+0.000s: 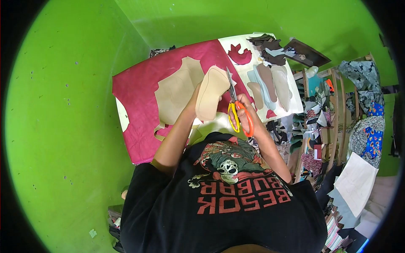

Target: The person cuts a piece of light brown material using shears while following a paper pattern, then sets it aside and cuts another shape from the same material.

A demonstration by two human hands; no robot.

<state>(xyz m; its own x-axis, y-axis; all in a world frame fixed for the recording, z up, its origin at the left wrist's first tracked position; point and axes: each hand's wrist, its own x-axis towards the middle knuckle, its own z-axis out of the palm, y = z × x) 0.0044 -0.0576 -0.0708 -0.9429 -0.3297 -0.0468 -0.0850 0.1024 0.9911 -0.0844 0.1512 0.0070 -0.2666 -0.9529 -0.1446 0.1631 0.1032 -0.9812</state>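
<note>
My left hand point(194, 98) grips a beige sole-shaped piece point(209, 90), held up with a drawn line running along inside its edge. The thumb and fingers are mostly behind it. In my right hand point(246, 110) is a pair of scissors point(233, 90) with one yellow and one orange handle, blades pointing away from me. Their blade tips are beside the right edge of the beige piece. Below the left hand, a larger beige sheet point(175, 95) with a jagged cut edge lies on a dark red sheet point(139, 101).
Sole-shaped pieces in brown point(266, 79), pale blue point(258, 80) and light beige point(280, 86) lie on the table's white right side point(295, 95). Behind them are a red offcut point(239, 55) and dark pieces point(270, 45). A wooden rack point(336, 114) with scraps stands at right, green walls around.
</note>
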